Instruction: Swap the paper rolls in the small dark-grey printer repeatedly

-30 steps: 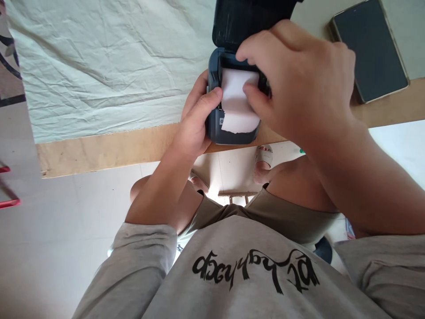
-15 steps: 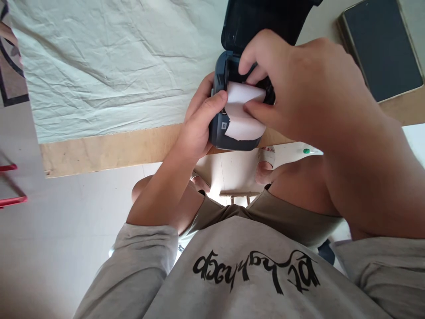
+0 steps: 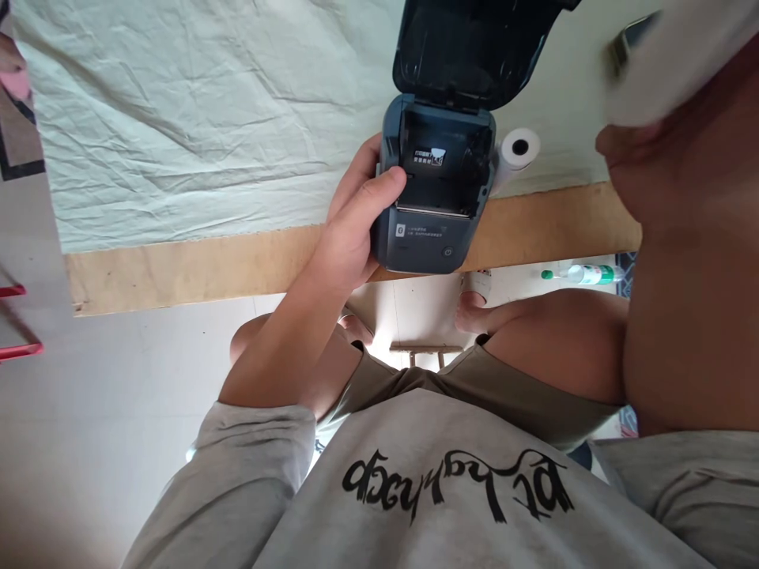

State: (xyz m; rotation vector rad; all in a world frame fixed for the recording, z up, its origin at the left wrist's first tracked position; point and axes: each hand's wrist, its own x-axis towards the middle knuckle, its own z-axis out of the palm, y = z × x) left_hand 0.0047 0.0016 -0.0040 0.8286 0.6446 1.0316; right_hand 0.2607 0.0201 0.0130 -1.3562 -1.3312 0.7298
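Note:
My left hand (image 3: 357, 225) is wrapped round the left side of a dark blue-grey label printer (image 3: 424, 245), its thumb on the rim of the paper bay. The printer's black lid (image 3: 462, 55) stands swung back, and the bay shows a small printed sticker inside, with no roll in it. At the upper right, my right hand (image 3: 664, 170) grips a white paper roll (image 3: 670, 67), smeared by motion. Another white paper roll (image 3: 507, 162) with a dark core hole is close by the printer's right side.
A pale green cloth (image 3: 207, 118) covers the table, leaving a bare wooden edge (image 3: 178, 273). A phone (image 3: 637, 32) lies partly hidden behind the moving roll. Below the table are a bottle with green ends (image 3: 590, 274), a stool bar (image 3: 424, 348) and red rails (image 3: 20, 350) at left.
My right hand has lifted the paper roll out of the printer's bay and carried it to the upper right. The second roll beside the printer is now uncovered. My left hand keeps its hold.

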